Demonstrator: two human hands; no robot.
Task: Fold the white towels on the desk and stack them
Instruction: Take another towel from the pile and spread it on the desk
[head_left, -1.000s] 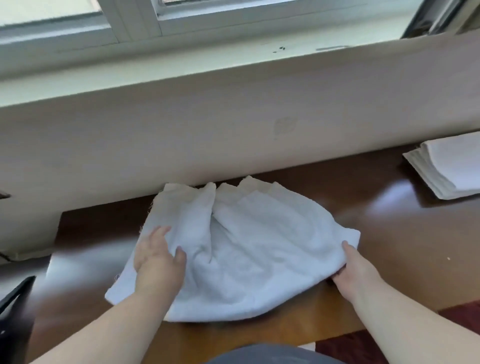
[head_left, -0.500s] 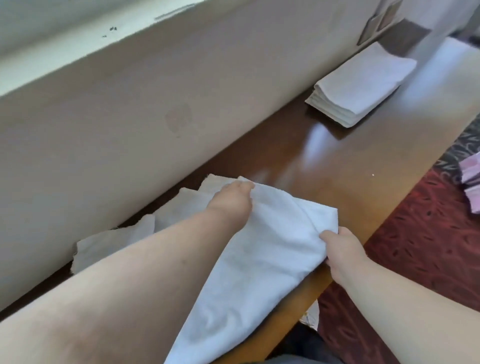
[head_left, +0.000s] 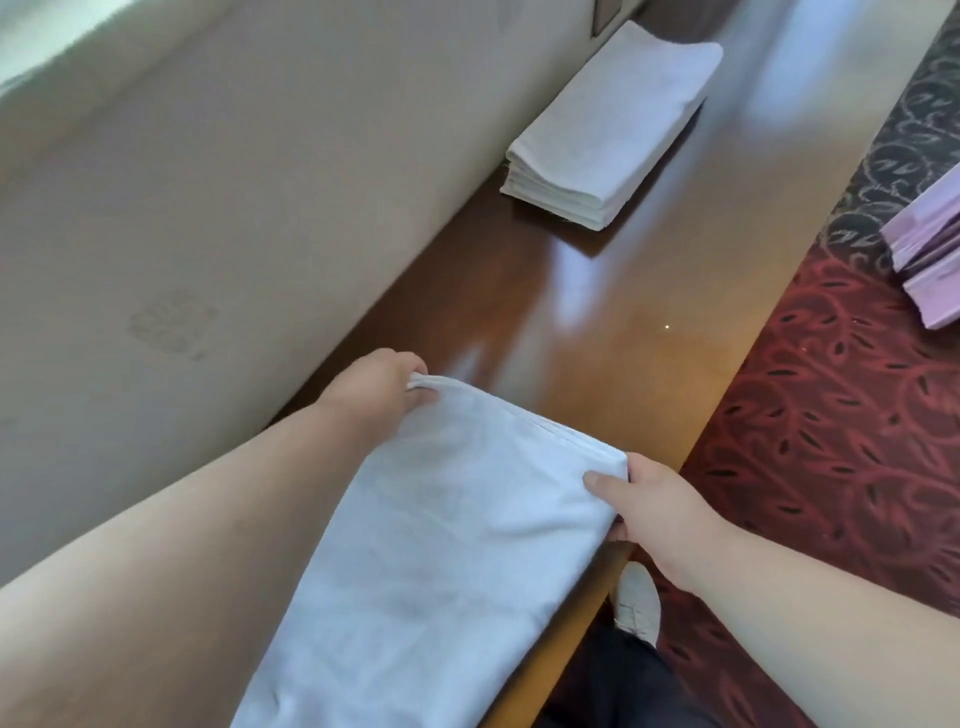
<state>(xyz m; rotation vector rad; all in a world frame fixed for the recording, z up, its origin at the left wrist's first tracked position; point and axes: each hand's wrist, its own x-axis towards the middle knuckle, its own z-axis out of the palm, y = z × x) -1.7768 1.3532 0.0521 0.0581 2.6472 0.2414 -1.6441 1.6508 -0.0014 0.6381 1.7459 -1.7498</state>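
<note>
- Where the beige wall (head_left: 218, 197) meets it, the brown table (head_left: 613, 332) runs as a long glossy strip; its polish suggests cloth would slide on it easily.
- White towel (head_left: 436, 540) in work: the biggest piece of cloth in view, lying across the near end of the table between both forearms, its lower part draped past the table's front edge toward the person. Already doubled, judging by the layered hem along its far edge.
- Handling, as a judgement: light, limp terry, no stiffness; it will sag wherever unsupported and the layers may creep apart. Best held at the two far corners, pinching all layers together, so that edge stays taut and square.
- Stack of folded towels (head_left: 608, 130): several layers, neat, against the wall at the far end of the table, well apart from the towel in work. Likely the destination.
- Patterned carpet (head_left: 810, 441) beyond the table edge; purple folded cloths (head_left: 930, 260) lying on it at the right margin.
- Left hand (head_left: 379, 389): fingers curled, clamped on the far-left corner of the towel, hem bunched in the grip.
- Right hand (head_left: 654, 504): thumb on top, fingers underneath, pinching the far-right corner at the table's edge.
- Pale shoe (head_left: 636, 603) below the table edge, beside dark trousers.
</note>
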